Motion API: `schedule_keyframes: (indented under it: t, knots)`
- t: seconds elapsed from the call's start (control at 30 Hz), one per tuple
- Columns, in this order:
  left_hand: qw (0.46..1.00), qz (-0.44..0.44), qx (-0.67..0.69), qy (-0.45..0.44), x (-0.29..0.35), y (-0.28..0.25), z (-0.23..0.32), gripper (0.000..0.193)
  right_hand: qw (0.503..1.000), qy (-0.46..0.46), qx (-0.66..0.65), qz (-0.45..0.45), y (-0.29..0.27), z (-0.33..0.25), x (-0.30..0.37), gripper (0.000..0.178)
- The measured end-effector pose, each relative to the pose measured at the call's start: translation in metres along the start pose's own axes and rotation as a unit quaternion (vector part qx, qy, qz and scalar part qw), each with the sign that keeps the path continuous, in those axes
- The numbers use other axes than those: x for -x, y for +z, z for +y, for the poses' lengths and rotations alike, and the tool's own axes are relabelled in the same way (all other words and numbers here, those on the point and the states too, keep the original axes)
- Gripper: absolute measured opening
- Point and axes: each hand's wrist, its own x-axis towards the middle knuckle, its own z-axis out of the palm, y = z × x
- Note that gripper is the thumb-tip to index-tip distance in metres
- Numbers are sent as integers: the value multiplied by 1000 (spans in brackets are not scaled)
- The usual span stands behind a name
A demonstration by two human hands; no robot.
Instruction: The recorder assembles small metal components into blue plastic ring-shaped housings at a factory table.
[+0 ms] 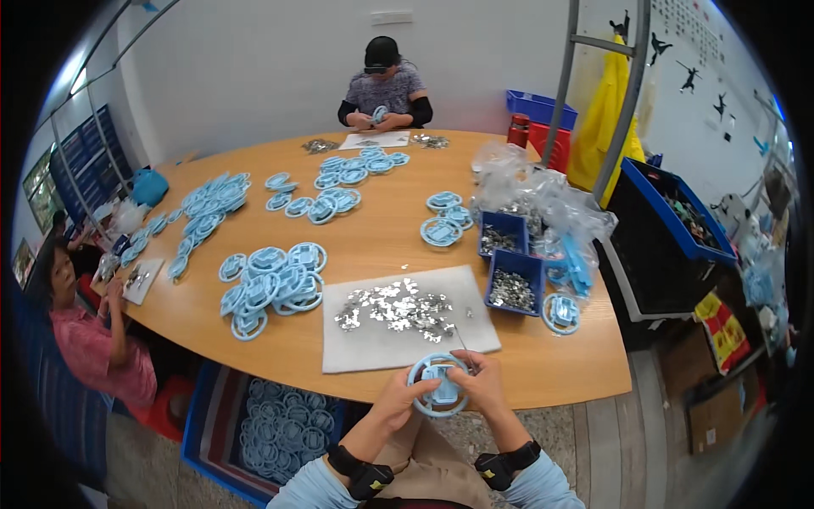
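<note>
While both hands grip one pale blue plastic ring-shaped part (439, 384), left hand (400, 399) and right hand (480, 383) closed on its rim, heaps of finished-looking blue rings (271, 287) lie beyond the fingers; many small silvery metal pieces (397, 307) on the grey felt mat (356, 348) seemingly await fitting.

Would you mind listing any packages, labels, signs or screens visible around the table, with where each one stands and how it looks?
Clear plastic bags: heaped on the table's right side, crumpled, transparent.
Red and yellow printed packet: far right, below the table edge, flat and rectangular.
Framed boards: on the left wall, dark rectangles; too small to tell more.
White plate: high on the back wall, small rectangle.
No lit screen shows.
</note>
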Motion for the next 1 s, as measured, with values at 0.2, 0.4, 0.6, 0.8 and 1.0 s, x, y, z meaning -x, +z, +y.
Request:
schedule_keyframes:
  t: [0.2,0.4,0.6,0.8,1.0]
  knots:
    - [997,-6,49,-56,2,-13,-4,36,998,13,52,14,8,-9,4,37]
    - [996,-30,-10,-89,22,-31,1,38,988,6,131,-80,17,-19,8,39]
    - [997,53,-37,-31,31,-54,1,29,986,-86,56,-128,32,-11,-13,31]
    - [924,221,267,164,14,-52,-5,19,927,-182,318,77,-21,6,-73,16]
    - [997,22,45,-59,59,-52,-1,25,885,-163,428,85,-27,1,-78,15]
